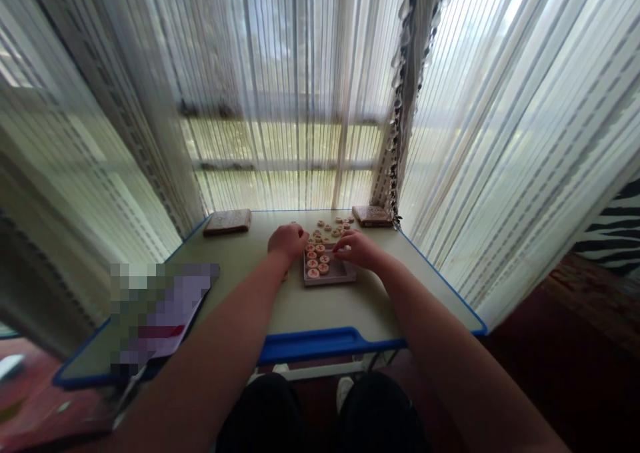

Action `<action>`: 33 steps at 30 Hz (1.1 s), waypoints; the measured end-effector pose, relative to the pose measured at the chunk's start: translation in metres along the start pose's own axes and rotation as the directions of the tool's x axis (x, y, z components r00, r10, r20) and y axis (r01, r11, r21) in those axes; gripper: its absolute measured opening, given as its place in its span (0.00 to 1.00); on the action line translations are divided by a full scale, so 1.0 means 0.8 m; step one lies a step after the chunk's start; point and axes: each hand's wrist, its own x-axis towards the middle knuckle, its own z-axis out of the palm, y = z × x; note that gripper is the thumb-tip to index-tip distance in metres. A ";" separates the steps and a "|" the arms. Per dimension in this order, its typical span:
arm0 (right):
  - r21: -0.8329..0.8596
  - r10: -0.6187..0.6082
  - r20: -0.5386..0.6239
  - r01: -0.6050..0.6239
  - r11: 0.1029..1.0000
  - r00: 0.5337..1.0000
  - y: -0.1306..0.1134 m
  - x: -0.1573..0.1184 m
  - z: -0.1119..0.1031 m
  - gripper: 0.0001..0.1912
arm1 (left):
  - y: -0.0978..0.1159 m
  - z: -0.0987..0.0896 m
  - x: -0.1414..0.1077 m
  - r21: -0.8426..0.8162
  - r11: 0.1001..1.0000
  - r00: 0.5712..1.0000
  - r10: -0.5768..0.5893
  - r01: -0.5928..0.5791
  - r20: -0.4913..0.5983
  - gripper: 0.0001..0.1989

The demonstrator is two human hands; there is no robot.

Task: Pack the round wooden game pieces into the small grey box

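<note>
Evidently small stuff: round pieces (313,263) sit along left side of shallow tray (331,280), mid-tabletop (240,266); loose discs (327,227) lie beyond. Left hand (289,241) curled by tray's far left corner, right hand (356,249) bent over right side; can't tell if either pinches anything. Pieces look light, hard, smooth; best gripped by rims.

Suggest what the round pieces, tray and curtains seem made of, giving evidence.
Round pieces: perhaps wood or plastic, smooth-looking; pale discs with red marks.
Tray: possibly plastic, fairly matt; thin, evenly coloured walls.
Curtains: sheer, striped fabric; they hang in folds and daylight shows through.
</note>
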 end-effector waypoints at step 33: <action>-0.052 -0.095 0.039 0.097 0.994 0.995 -0.019 0.005 0.010 0.07 | 0.007 0.007 -0.005 -0.015 1.000 1.000 -0.018 0.018 0.010 0.21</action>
